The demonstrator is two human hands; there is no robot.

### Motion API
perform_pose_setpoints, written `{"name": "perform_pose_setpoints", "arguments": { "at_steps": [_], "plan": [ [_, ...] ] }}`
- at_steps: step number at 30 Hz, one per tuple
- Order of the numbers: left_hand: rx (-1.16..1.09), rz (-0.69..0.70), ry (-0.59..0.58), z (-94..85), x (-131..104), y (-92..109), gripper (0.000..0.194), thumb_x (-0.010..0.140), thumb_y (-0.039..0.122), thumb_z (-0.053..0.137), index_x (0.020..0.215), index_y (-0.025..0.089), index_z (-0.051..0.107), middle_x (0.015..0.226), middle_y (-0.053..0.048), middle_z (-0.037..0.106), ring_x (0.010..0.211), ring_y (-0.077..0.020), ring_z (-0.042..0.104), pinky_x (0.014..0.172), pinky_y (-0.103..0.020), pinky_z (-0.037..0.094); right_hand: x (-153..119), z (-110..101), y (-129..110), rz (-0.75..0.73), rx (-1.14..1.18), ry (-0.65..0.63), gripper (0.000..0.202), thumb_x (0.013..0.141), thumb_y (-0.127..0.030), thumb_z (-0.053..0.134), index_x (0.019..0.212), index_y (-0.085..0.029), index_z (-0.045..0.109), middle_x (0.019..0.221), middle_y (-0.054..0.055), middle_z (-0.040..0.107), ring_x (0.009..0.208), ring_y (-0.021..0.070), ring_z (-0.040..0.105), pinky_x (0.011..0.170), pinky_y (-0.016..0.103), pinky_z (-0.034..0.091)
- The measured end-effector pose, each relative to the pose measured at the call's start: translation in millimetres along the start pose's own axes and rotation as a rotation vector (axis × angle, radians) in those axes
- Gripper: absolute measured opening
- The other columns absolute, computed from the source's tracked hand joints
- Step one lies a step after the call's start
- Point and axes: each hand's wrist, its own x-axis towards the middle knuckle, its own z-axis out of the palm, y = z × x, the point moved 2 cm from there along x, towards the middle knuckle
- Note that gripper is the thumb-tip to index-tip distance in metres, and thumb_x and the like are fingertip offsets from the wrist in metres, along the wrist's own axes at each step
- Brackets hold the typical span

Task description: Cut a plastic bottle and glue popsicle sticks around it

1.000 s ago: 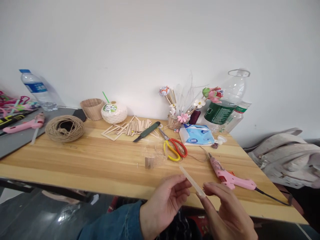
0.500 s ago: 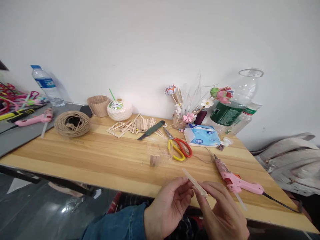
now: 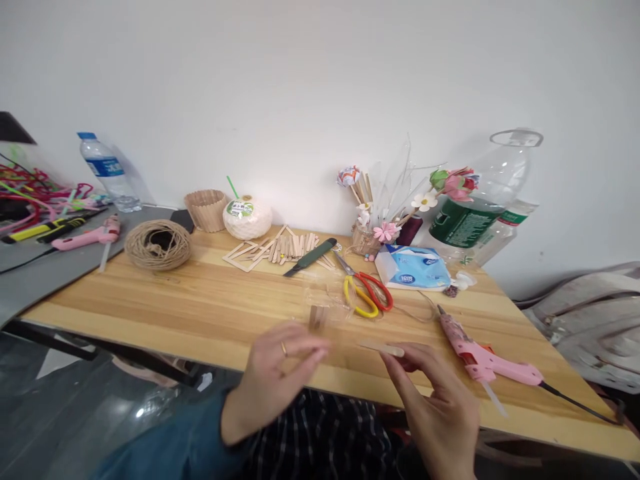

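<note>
Over the table's front edge, my right hand (image 3: 440, 400) pinches a pale flat stick (image 3: 383, 347) between thumb and forefinger; the stick points left. My left hand (image 3: 280, 373), with a ring on one finger, is apart from it on the left. Its thumb and forefinger come together in a pinch, and blur hides what they hold, if anything. Just beyond that hand lies a clear plastic wrapper with brownish strips (image 3: 317, 317). Scissors (image 3: 367, 293) with one yellow and one red handle rest behind, and a pink glue gun (image 3: 480, 360) lies right of my right hand.
Twine (image 3: 158, 245), a ridged wooden cup (image 3: 206, 210), wooden sticks (image 3: 295, 247), a green-handled cutter (image 3: 313, 257) and a tissue pack (image 3: 415, 268) lie farther back. Flowers and bottles stand at back right. A second glue gun (image 3: 90, 235) is at left.
My left hand has moved left, away from my right hand and the stick. The stick has turned from a slant to nearly level. The view has shifted slightly left.
</note>
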Motion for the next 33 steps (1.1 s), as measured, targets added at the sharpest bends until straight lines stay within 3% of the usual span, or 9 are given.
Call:
{"name": "perform_pose_setpoints", "arguments": {
  "at_steps": [2,4,6,9,12,23,33],
  "plan": [
    [0.228,0.174,0.012,-17.1,17,-10,0.022,0.079,0.015,0.059,0.099,0.018,0.066,0.093,-0.007,0.071,0.092,-0.0194,0.061,0.085,-0.037,0.048,1,7,-2,0.020,0.026,-0.019,0.005,0.079,-0.025,0.064,0.078,-0.020,0.062,0.067,0.000,0.064,0.056,0.0119,0.059,0.052,0.022,0.048],
    [0.387,0.217,-0.092,-25.6,33,-24,0.035,0.078,0.018,0.062,0.112,0.017,0.059,0.111,-0.010,0.066,0.114,-0.0237,0.052,0.095,-0.042,0.044,2,13,-4,0.035,0.039,-0.026,0.005,0.079,-0.025,0.065,0.079,-0.020,0.063,0.068,-0.001,0.064,0.055,0.0111,0.057,0.051,0.022,0.048],
    [0.468,0.245,-0.230,-27.6,45,-37,0.038,0.077,0.021,0.064,0.115,0.016,0.058,0.116,-0.011,0.064,0.121,-0.0255,0.046,0.098,-0.045,0.041,4,19,-5,0.040,0.039,-0.033,0.005,0.079,-0.024,0.064,0.079,-0.020,0.063,0.067,-0.001,0.065,0.055,0.0108,0.057,0.050,0.022,0.047],
    [0.483,0.308,-0.329,-25.0,53,-46,0.017,0.082,0.022,0.059,0.096,0.018,0.066,0.096,-0.006,0.071,0.116,-0.0248,0.049,0.098,-0.045,0.041,5,27,-7,0.026,0.025,-0.041,0.005,0.079,-0.025,0.063,0.079,-0.019,0.063,0.067,0.000,0.066,0.055,0.0109,0.058,0.049,0.022,0.047],
    [0.472,0.355,-0.344,-20.7,55,-47,0.011,0.083,0.021,0.057,0.084,0.017,0.067,0.084,-0.005,0.071,0.108,-0.0235,0.054,0.095,-0.043,0.042,6,35,-9,0.009,0.014,-0.072,0.007,0.080,-0.026,0.062,0.079,-0.019,0.063,0.068,0.000,0.067,0.056,0.0108,0.059,0.048,0.022,0.047],
    [0.430,0.374,-0.328,-14.6,58,-48,0.010,0.080,0.016,0.060,0.081,0.011,0.068,0.080,-0.009,0.068,0.089,-0.0209,0.059,0.080,-0.035,0.049,9,60,-6,0.021,-0.065,-0.081,0.014,0.081,-0.028,0.060,0.075,-0.017,0.064,0.064,0.000,0.066,0.051,0.0106,0.058,0.047,0.022,0.047],
    [0.446,0.337,-0.398,-15.8,60,-43,0.011,0.082,0.016,0.056,0.082,0.012,0.067,0.080,-0.007,0.068,0.086,-0.0187,0.060,0.081,-0.032,0.048,9,67,-4,0.047,-0.118,-0.114,0.017,0.081,-0.032,0.059,0.075,-0.017,0.065,0.065,0.001,0.067,0.054,0.0125,0.061,0.051,0.024,0.047]
  ]
}}
